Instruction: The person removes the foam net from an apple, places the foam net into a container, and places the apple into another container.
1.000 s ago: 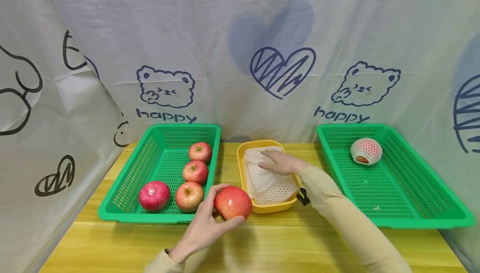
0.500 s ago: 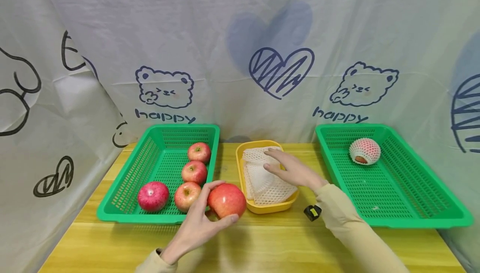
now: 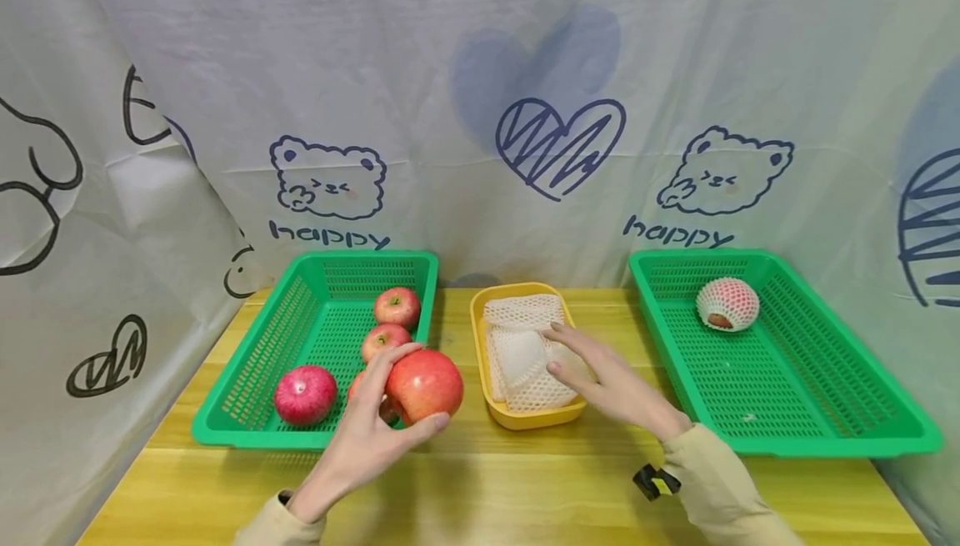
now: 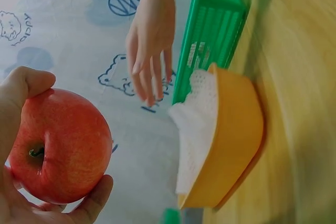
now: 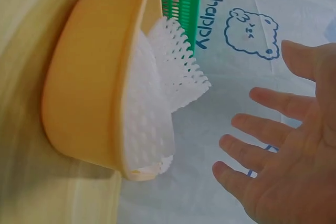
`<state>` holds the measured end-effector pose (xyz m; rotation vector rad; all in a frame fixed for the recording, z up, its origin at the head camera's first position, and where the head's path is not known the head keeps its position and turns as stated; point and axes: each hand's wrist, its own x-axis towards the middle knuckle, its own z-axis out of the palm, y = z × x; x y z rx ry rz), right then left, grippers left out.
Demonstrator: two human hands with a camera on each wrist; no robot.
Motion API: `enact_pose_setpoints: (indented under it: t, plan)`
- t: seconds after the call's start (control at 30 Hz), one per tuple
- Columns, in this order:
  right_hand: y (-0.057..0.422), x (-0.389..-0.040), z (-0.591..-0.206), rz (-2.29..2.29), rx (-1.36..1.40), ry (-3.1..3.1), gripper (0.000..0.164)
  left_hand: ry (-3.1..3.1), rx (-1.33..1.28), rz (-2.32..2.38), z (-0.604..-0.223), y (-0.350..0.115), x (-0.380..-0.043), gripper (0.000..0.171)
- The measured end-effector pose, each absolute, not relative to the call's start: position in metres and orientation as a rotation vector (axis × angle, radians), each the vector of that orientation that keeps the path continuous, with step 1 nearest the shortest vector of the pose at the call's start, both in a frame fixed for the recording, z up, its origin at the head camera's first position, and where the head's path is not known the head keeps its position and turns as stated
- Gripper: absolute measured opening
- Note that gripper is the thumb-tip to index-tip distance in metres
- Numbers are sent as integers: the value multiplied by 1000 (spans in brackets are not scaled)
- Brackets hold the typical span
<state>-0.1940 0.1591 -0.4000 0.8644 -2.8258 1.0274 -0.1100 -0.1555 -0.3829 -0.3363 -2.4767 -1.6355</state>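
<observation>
left green basket (image 3: pixel 247 379) at 9 o'clock w/ loose apples (image 3: pixel 303 393) inside. my left hand (image 3: pixel 360 442) at 7 o'clock grips a big red apple (image 3: pixel 424 385), fingers + thumb curled round it, held over the basket's near right corner. yellow tub (image 3: pixel 525 421) at center holds white foam nets (image 3: pixel 525 354). my right hand (image 3: pixel 611 379) at 5 o'clock, fingers spread wide & straight, hovers over the nets, holding nothing. right green basket (image 3: pixel 825 438) at 3 o'clock has one netted apple (image 3: pixel 726 304).

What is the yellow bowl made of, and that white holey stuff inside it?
The yellow bowl looks like smooth plastic: even colour, soft shine. The white nets seem to be soft foam mesh: puffy strands with open holes, bent and folded.
</observation>
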Motion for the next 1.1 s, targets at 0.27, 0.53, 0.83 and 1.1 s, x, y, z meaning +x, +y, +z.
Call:
enact_pose_setpoints:
  t: [0.27,0.53,0.83,1.1]
  plan:
    - [168,-177,-406,1066,810,-2828,53,-2516,-345,-1392,-362,-176,-116,75]
    - [175,-167,-410,1053,804,-2822,51,-2595,-259,-1250,-346,-199,-132,74]
    - [177,-163,-408,1123,778,-2864,52,-2627,-210,-1167,-329,-222,-149,77]
    - [179,-160,-405,1142,792,-2871,52,-2653,-134,-1207,-317,-243,-167,81]
